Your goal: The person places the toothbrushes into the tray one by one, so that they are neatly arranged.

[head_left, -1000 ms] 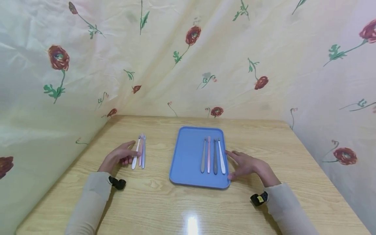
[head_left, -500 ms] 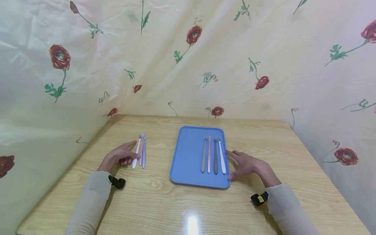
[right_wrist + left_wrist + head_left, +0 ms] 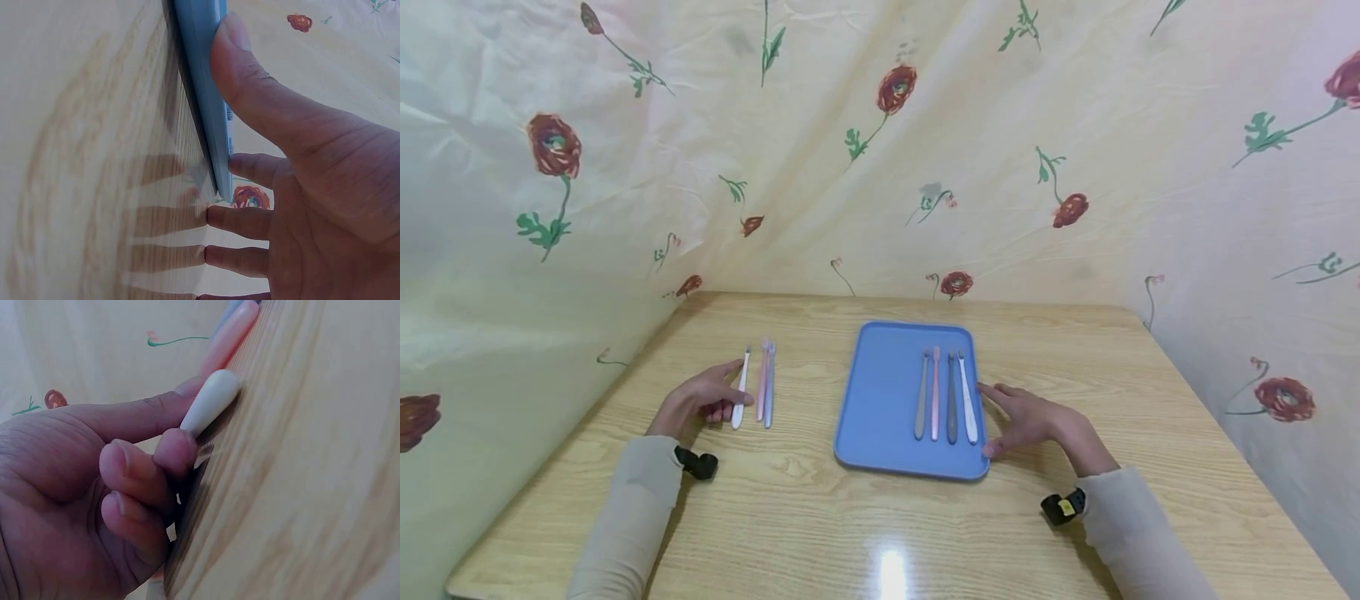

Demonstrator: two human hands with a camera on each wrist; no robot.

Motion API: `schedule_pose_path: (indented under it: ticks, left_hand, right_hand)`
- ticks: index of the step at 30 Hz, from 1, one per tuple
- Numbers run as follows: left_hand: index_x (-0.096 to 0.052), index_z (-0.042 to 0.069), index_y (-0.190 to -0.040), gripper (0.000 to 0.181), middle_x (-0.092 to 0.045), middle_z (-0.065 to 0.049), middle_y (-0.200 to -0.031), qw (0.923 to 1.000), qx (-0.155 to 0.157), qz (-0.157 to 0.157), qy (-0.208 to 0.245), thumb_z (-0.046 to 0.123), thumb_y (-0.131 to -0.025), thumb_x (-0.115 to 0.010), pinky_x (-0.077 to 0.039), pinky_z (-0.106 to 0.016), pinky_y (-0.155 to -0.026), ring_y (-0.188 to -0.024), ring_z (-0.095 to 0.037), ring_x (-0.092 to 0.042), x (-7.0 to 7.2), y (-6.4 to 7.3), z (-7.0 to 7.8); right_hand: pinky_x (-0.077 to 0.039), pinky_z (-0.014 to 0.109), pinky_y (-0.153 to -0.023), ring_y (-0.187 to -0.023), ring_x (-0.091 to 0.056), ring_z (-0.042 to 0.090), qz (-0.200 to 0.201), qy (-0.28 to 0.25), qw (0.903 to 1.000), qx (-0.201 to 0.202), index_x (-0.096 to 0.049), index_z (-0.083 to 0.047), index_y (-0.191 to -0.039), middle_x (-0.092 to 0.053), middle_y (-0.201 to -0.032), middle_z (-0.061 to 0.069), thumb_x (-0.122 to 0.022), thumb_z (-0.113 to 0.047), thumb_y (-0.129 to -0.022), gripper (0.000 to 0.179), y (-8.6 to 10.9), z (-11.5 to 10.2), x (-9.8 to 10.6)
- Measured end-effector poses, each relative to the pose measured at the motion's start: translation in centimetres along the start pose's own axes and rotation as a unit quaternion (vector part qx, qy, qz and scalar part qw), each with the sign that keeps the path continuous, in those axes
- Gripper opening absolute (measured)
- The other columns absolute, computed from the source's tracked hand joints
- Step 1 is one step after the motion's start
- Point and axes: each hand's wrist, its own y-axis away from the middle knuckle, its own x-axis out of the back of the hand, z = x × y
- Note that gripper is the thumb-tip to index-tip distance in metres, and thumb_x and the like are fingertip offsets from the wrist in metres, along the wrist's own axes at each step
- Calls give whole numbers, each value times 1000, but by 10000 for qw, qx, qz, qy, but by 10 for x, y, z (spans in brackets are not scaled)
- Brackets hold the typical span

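My left hand (image 3: 703, 395) pinches a white toothbrush (image 3: 738, 414) between thumb and fingers, low over the table at the left. In the left wrist view the brush's rounded handle end (image 3: 215, 397) sticks out past the fingertips. Just right of it lie a pink toothbrush (image 3: 762, 392) and a blue toothbrush (image 3: 770, 396), side by side. My right hand (image 3: 1033, 421) has its fingers spread, with thumb and index finger at the right rim of a blue tray (image 3: 872, 400). On that tray are a grey toothbrush (image 3: 921, 408), a pink one, a dark grey one and a white one.
The wooden table (image 3: 790, 517) carries the tray at its middle. A flowered cloth (image 3: 805, 167) hangs behind it and along both sides. Black wrist cameras (image 3: 700, 464) are strapped on both arms.
The white toothbrush in my left hand has moved slightly left, opening a gap from the pink and blue ones. My right hand stays at the tray's rim.
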Motion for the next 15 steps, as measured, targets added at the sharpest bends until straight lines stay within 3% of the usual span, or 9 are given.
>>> schedule_pose_path:
  ticks: [15]
  left_hand:
    - [5,14,-157,94,-55,3,-51,9998,-86,-44,-197,16,-92,-63,-41,-20,-41,-41,-7,-48,0,0,-2]
  right_hand:
    - [-23,72,-109,-142,-17,57,1,-47,10000,28,-18,-13,-156,-17,-156,33,-78,-56,-70,113,0,0,-2]
